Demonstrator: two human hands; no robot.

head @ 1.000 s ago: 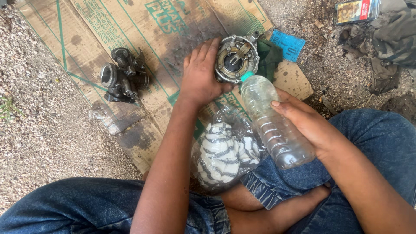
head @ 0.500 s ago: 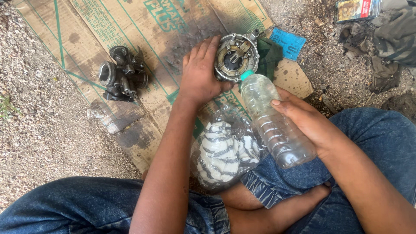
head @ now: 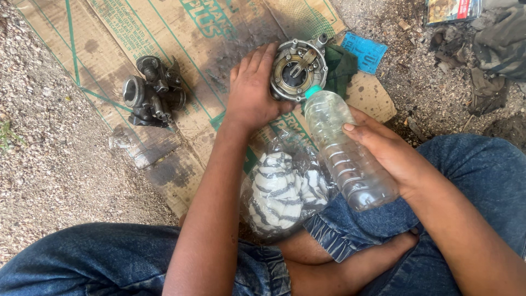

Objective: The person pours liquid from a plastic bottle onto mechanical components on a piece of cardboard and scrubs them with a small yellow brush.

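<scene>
My left hand (head: pixel 253 90) grips a round grey metal engine part (head: pixel 298 68) with an open bowl-shaped face, holding it over the flattened cardboard (head: pixel 181 38). My right hand (head: pixel 392 153) holds a clear plastic bottle (head: pixel 345 148) with a green neck ring, tilted so its mouth sits at the lower edge of the metal part. A second dark metal carburetor body (head: pixel 153 93) lies on the cardboard to the left, untouched.
A striped black-and-white cloth in a clear plastic bag (head: pixel 285 192) rests between my knees. A green rag (head: pixel 342 63) and a blue wrapper (head: pixel 364 52) lie beyond the part. Gravel ground surrounds the cardboard; dark rags (head: pixel 496 55) lie at the top right.
</scene>
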